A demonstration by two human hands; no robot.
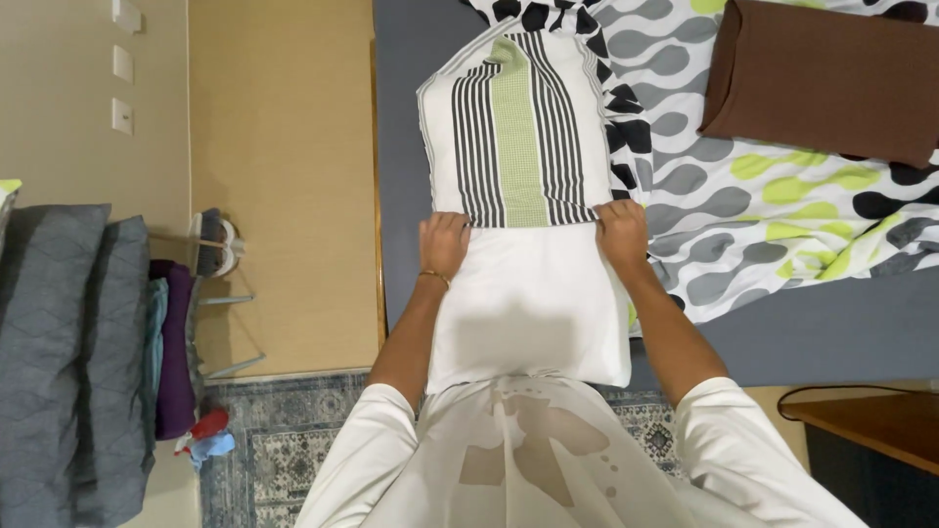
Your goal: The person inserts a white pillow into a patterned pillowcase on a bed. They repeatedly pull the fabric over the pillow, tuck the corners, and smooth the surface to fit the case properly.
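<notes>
A white pillow (pixel 533 308) lies on the bed, its far half inside a white pillowcase with black stripes and a green centre band (pixel 518 132). My left hand (pixel 443 244) grips the case's open edge at the left corner. At the right corner of that same edge, my right hand (pixel 622 233) holds the fabric. Both hands are closed on the cloth, with the bare pillow between my forearms.
A grey, black and lime patterned duvet (pixel 743 205) covers the bed's right side, with a brown pillow (pixel 827 73) on it. The grey sheet (pixel 831 337) shows below. A wooden table corner (pixel 871 420) is lower right. Folded grey bedding (pixel 59 352) and a patterned rug (pixel 284 440) are left.
</notes>
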